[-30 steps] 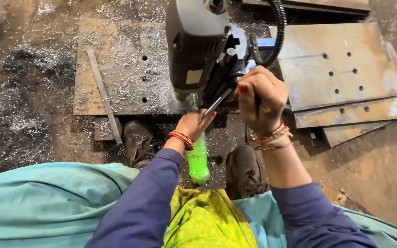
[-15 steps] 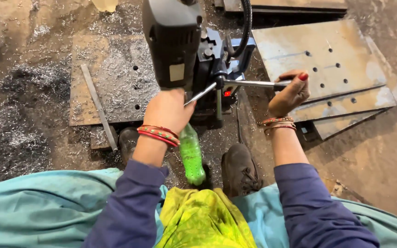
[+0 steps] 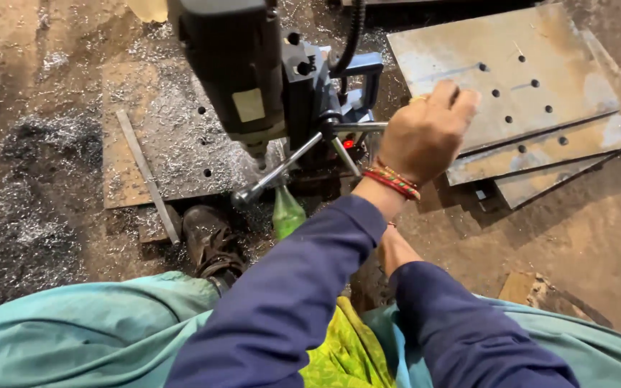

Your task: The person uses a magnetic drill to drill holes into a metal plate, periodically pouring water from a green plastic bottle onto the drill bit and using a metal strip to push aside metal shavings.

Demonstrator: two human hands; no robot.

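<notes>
Two navy sleeves were seen lowest in the shot. A green bottle [image 3: 287, 213] was stood just below the drill press [image 3: 253, 79]. The left hand [image 3: 425, 133] was closed around a feed handle [image 3: 357, 127]. The right hand was hidden, grip can't be told. Drilled steel plates [image 3: 533, 86] were stacked beyond.
</notes>
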